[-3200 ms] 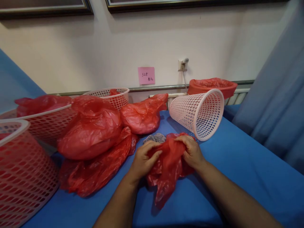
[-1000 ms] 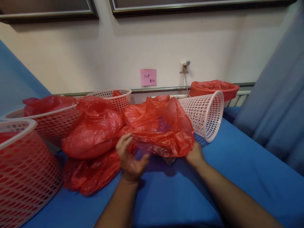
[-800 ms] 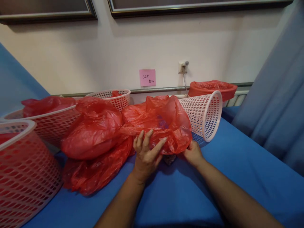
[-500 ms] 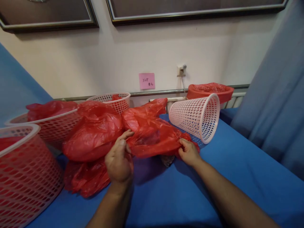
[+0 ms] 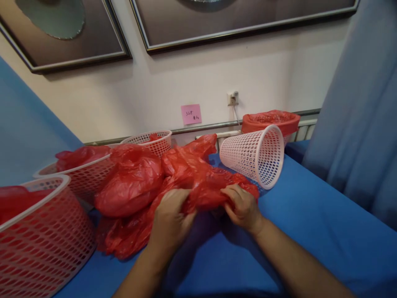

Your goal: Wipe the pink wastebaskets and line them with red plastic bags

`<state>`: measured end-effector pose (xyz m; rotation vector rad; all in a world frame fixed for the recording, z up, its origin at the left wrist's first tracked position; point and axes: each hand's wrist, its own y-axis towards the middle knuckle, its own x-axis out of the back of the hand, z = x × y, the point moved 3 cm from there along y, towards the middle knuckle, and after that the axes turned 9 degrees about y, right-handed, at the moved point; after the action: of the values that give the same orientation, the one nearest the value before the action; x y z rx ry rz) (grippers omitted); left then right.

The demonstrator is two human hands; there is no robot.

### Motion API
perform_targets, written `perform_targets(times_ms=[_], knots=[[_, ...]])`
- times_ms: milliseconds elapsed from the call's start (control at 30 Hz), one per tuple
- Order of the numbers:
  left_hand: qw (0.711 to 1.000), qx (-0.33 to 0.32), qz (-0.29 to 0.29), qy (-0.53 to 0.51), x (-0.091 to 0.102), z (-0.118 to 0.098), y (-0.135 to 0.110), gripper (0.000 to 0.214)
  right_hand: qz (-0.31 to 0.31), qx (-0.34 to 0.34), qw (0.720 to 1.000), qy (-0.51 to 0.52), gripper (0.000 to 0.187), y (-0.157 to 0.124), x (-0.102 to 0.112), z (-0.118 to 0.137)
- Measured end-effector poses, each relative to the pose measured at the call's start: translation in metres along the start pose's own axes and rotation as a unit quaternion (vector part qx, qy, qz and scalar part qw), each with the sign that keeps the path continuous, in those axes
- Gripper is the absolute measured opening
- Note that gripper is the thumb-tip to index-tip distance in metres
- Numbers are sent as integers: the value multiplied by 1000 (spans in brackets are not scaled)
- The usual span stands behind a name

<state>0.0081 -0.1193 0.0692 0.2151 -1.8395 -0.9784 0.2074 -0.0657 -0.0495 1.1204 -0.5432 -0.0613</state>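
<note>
"Both closed?"

"Yes: the left hand and right hand are clamped on a crumpled red bag, centre frame."

"What could go wrong?"

"Pulled hard, its thin-looking plastic might tear; swung rightward, it could nudge the pale basket lying on its side, right of centre."

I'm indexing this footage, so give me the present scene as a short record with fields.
left hand: grips one side of a red plastic bag
right hand: grips the bag's other side
basket on its side: pale pink mesh, beyond the right hand
left side: bulging red bag, upright mesh baskets
surface: blue cover
wall: pink handwritten note, outlet, framed pictures
</note>
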Motion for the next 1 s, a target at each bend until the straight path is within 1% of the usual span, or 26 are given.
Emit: perform_targets(times_ms=[33,100,133,167,233,267,333,367,400,433,500,533,567,600,633,667,700,733,767,800,833,867,900,933,967,1000], knots=[[997,31,5,-64,3,1,-2,9,8,-7,1000,2,51,0,0,-1],[974,116,2,-192,11,2,-8,13,20,-31,999,11,56,1,0,-5],[956,164,-16,-242,14,1,-11,15,23,-44,999,19,56,1,-1,-7],[936,211,-48,-277,18,0,-14,16,24,-57,998,34,54,0,-2,-9],[897,283,-142,-308,28,-3,-18,17,27,-80,993,84,47,0,-4,-12],[881,299,-202,-306,33,-6,-18,17,26,-93,988,118,44,-1,-6,-14],[854,294,-331,-275,47,-12,-16,15,7,-134,973,190,34,-1,-8,-19],[843,280,-379,-258,53,-14,-13,14,-18,-165,959,228,27,-1,-7,-22],[835,258,-420,-244,58,-16,-11,14,-52,-203,940,268,21,-1,-4,-25],[829,234,-451,-233,62,-16,-9,14,-96,-243,914,310,18,-2,2,-28],[825,188,-487,-215,61,-10,-10,16,-201,-327,841,381,21,-7,22,-34],[832,179,-486,-198,55,-3,-12,18,-253,-365,800,404,25,-12,35,-37],[847,176,-468,-181,45,5,-15,19,-303,-397,762,412,29,-17,50,-39],[888,187,-386,-168,30,15,-15,17,-346,-423,731,409,32,-23,65,-42],[923,195,-293,-154,11,24,-17,15,-384,-440,708,398,34,-29,82,-43],[950,194,-198,-144,-11,32,-18,16,-415,-447,694,383,33,-34,97,-45],[967,187,-111,-136,-34,38,-20,20,-444,-448,685,364,32,-40,113,-46],[977,175,-39,-117,-56,42,-21,26,-470,-447,678,346,30,-45,126,-46],[984,151,35,-91,-77,43,-22,36,-490,-446,672,330,28,-49,138,-46],[985,123,105,-58,-97,42,-22,52,-505,-450,665,317,26,-53,148,-45],[981,101,167,-18,-113,41,-21,64,-517,-454,657,309,24,-56,157,-43],[971,80,224,17,-126,39,-22,69,-523,-460,649,304,22,-57,165,-40],[960,64,269,45,-135,38,-22,66,-526,-466,644,303,20,-59,172,-37],[950,53,301,66,-140,39,-23,57,-528,-471,640,301,20,-59,180,-34],[943,47,321,78,-140,40,-23,47,-531,-473,638,295,20,-60,189,-30],[939,45,331,85,-138,43,-25,38,-535,-473,643,277,19,-60,199,-26]])
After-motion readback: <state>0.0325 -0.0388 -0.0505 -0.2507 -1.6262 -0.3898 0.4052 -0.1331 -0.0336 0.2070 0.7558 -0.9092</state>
